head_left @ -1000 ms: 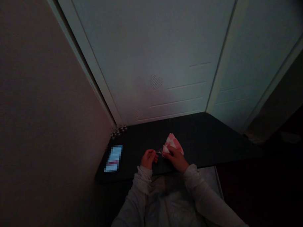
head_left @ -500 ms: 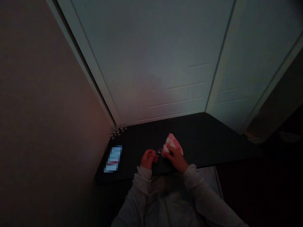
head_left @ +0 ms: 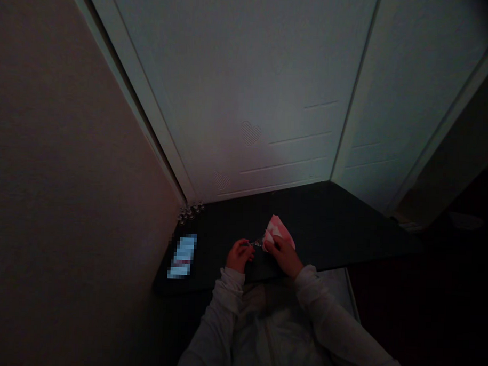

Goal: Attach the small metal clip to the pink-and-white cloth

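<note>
A pink and white cloth (head_left: 281, 231) is gripped in my right hand (head_left: 286, 255) above the dark table. My left hand (head_left: 239, 255), to the left of it, has its fingers curled round one end of a small clear, shiny object (head_left: 258, 242). The other end of this object touches the cloth's left edge. Dim light hides what exactly the object is.
The dark table (head_left: 326, 218) stands against a white panel (head_left: 239, 87) with heart patterns. A lit phone (head_left: 182, 256), blurred out, lies at the table's left. Several small shiny objects (head_left: 190, 211) stand in the back left corner, beside the wall (head_left: 88, 172).
The fingers of my left hand have shifted slightly upward on the clear object. My right hand and the cloth have barely moved.
</note>
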